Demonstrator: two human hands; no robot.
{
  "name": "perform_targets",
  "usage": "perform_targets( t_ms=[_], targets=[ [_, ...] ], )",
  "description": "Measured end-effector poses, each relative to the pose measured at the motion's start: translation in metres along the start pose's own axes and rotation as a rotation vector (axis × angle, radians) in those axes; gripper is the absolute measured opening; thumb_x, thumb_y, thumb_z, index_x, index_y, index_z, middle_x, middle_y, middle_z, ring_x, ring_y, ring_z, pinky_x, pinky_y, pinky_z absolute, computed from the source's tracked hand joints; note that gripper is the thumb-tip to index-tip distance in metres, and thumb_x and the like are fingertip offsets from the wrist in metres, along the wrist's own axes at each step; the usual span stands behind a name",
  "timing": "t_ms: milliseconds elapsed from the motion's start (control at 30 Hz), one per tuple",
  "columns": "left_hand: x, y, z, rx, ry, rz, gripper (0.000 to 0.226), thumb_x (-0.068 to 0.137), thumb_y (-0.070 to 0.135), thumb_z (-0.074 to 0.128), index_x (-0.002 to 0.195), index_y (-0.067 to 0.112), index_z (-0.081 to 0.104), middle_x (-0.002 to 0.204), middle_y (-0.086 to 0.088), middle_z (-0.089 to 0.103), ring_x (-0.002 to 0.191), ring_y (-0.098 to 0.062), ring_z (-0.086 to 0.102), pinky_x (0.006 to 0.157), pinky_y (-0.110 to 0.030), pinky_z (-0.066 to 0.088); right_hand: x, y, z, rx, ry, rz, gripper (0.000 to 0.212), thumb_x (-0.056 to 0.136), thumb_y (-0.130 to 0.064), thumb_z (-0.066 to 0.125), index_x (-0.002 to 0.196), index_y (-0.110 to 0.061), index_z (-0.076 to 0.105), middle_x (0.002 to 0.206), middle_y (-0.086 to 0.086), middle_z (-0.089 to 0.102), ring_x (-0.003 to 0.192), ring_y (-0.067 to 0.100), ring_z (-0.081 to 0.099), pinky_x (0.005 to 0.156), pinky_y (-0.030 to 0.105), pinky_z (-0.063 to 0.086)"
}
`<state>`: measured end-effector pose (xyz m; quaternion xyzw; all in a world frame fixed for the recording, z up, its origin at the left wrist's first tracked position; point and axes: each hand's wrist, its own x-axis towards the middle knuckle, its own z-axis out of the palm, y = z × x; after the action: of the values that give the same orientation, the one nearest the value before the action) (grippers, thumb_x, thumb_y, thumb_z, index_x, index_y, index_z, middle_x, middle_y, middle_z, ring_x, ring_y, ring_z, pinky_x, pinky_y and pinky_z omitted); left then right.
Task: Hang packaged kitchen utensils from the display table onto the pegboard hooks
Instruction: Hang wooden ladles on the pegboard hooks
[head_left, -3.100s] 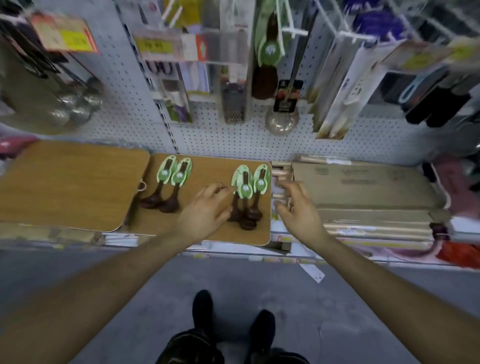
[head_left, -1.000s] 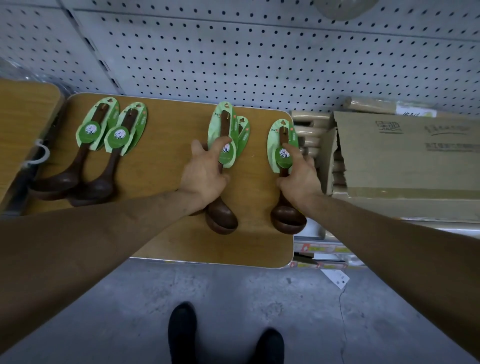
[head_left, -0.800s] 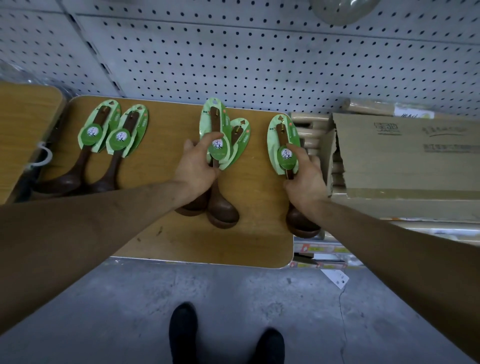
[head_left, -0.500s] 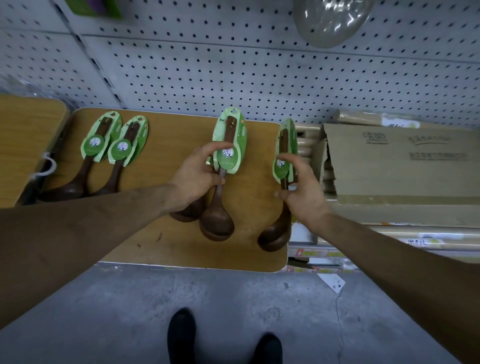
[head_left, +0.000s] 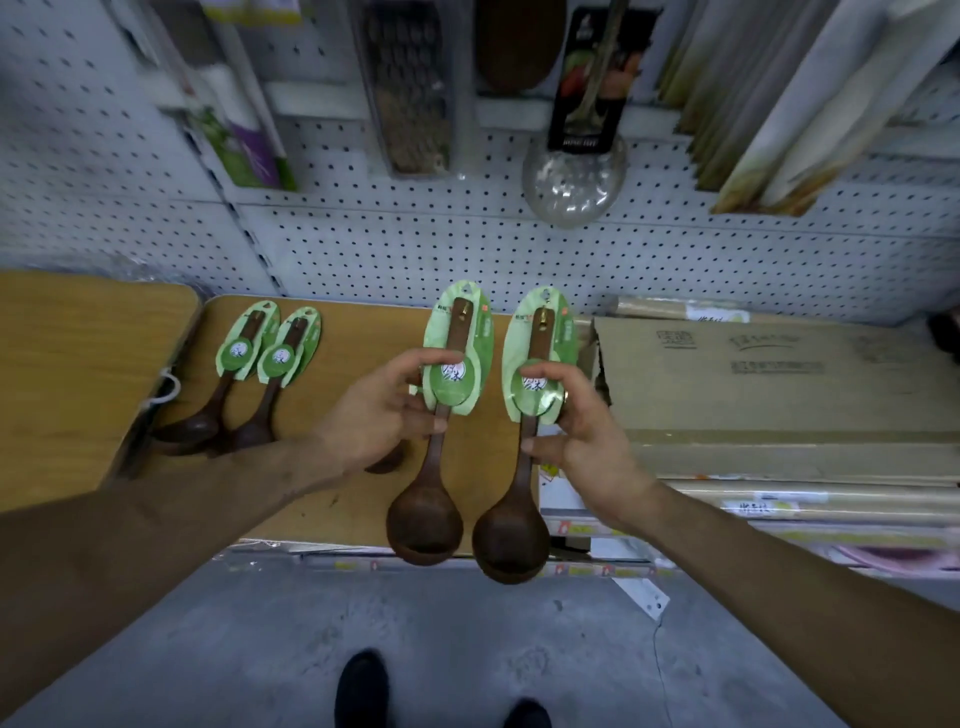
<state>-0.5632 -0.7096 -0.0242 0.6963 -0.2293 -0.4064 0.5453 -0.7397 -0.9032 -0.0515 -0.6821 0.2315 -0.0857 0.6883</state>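
Both ladles are in hand above the front edge of the bench (head_left: 363, 332), side by side and almost touching at the bowls. The left hand (head_left: 379, 415) pinches the left ladle (head_left: 435, 457) at its green card, fingers (head_left: 434, 358) curled across the round label and the handle just below it. The right hand (head_left: 576, 431) grips the right ladle (head_left: 522, 478) the same way, one finger on the label and another low on the handle.

Each ladle's long axis runs away from the person: the bowl hangs out past the bench's front edge, and the card top with its small hang hole points over the bench toward the pegboard (head_left: 467, 249) that rises from the bench's back edge. So the end that must meet a hook already leads, ahead of the fingers, with the bowls trailing behind them.

The hooks sit above the bench's back, among hanging packs such as a grater pack (head_left: 410, 104). No free hook can be made out. Neither hand looks clearly nearer. The holes are small, so each card probably needs steadying flat before it goes on.

Two more carded ladles (head_left: 260, 384) lie on the bench's left part, and another bowl peeks from under the left hand.
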Motion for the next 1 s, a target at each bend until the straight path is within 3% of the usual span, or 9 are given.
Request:
perform_targets(
  t_ms=[133, 233, 300, 467, 667, 833, 933, 1000],
  targets=[
    [-0.051, 0.037, 0.008, 0.037, 0.037, 0.012, 0.076, 0.084, -0.020, 0.074, 0.131, 0.039, 0.072, 0.126, -0.007, 0.064, 0.088, -0.012, 0.073, 0.075, -0.026, 0.061, -0.030, -0.048, -0.001, -0.063, -0.057, -0.023, 0.084, 0.083, 0.024, 0.068, 0.135, -0.041, 0.057, 0.152, 0.003, 0.053, 0.144, 0.035, 0.049, 0.107, 0.067, 0.052],
    [-0.092, 0.065, 0.013, 0.047, 0.082, 0.013, 0.075, 0.084, -0.021, 0.074, 0.134, 0.034, 0.070, 0.127, -0.011, 0.063, 0.088, -0.017, 0.070, 0.084, -0.033, 0.065, -0.058, -0.087, -0.004, -0.075, -0.078, -0.050, 0.083, 0.082, 0.020, 0.069, 0.137, -0.040, 0.055, 0.149, -0.001, 0.054, 0.144, 0.032, 0.050, 0.111, 0.067, 0.049],
    [-0.117, 0.079, 0.014, 0.067, 0.108, 0.036, 0.073, 0.084, -0.021, 0.075, 0.136, 0.030, 0.069, 0.125, -0.011, 0.065, 0.086, -0.017, 0.069, 0.084, -0.029, 0.063, -0.078, -0.107, -0.007, -0.115, -0.097, -0.073, 0.081, 0.080, 0.014, 0.071, 0.139, -0.038, 0.054, 0.146, -0.006, 0.056, 0.142, 0.027, 0.052, 0.114, 0.066, 0.046],
    [-0.174, 0.112, 0.021, 0.029, 0.140, 0.065, 0.072, 0.084, -0.022, 0.074, 0.131, 0.034, 0.071, 0.115, 0.015, 0.073, 0.087, -0.012, 0.067, 0.083, -0.026, 0.060, -0.128, -0.143, -0.003, -0.188, -0.092, -0.076, 0.083, 0.084, 0.017, 0.073, 0.141, -0.040, 0.052, 0.150, -0.008, 0.054, 0.147, 0.028, 0.047, 0.121, 0.065, 0.038],
    [-0.236, 0.147, 0.024, 0.057, 0.149, 0.190, 0.072, 0.088, -0.013, 0.076, 0.135, 0.041, 0.069, 0.130, 0.025, 0.066, 0.095, -0.008, 0.070, 0.089, -0.025, 0.060, -0.176, -0.199, 0.025, -0.181, -0.072, -0.156, 0.081, 0.084, 0.018, 0.072, 0.140, -0.037, 0.054, 0.149, -0.014, 0.054, 0.147, 0.022, 0.046, 0.123, 0.064, 0.036],
    [-0.281, 0.178, 0.013, 0.064, 0.167, 0.264, 0.074, 0.089, -0.012, 0.075, 0.139, 0.042, 0.066, 0.145, 0.023, 0.060, 0.098, -0.012, 0.069, 0.096, -0.037, 0.061, -0.211, -0.248, 0.046, -0.225, -0.093, -0.233, 0.074, 0.091, 0.013, 0.068, 0.146, -0.034, 0.051, 0.149, -0.020, 0.052, 0.146, 0.015, 0.046, 0.120, 0.066, 0.039],
    [-0.305, 0.196, 0.002, 0.082, 0.163, 0.329, 0.074, 0.089, -0.006, 0.076, 0.144, 0.042, 0.063, 0.147, 0.021, 0.059, 0.098, -0.009, 0.068, 0.090, -0.033, 0.059, -0.231, -0.276, 0.054, -0.274, -0.135, -0.287, 0.071, 0.094, 0.008, 0.069, 0.147, -0.036, 0.050, 0.149, -0.025, 0.052, 0.145, 0.012, 0.047, 0.123, 0.062, 0.037],
    [-0.320, 0.213, -0.005, 0.078, 0.189, 0.359, 0.073, 0.088, -0.001, 0.078, 0.145, 0.041, 0.061, 0.147, 0.015, 0.061, 0.105, -0.017, 0.070, 0.093, -0.039, 0.059, -0.242, -0.298, 0.058, -0.308, -0.157, -0.327, 0.070, 0.095, 0.006, 0.069, 0.147, -0.037, 0.049, 0.148, -0.028, 0.052, 0.140, 0.009, 0.051, 0.120, 0.049, 0.044]
  ],
)
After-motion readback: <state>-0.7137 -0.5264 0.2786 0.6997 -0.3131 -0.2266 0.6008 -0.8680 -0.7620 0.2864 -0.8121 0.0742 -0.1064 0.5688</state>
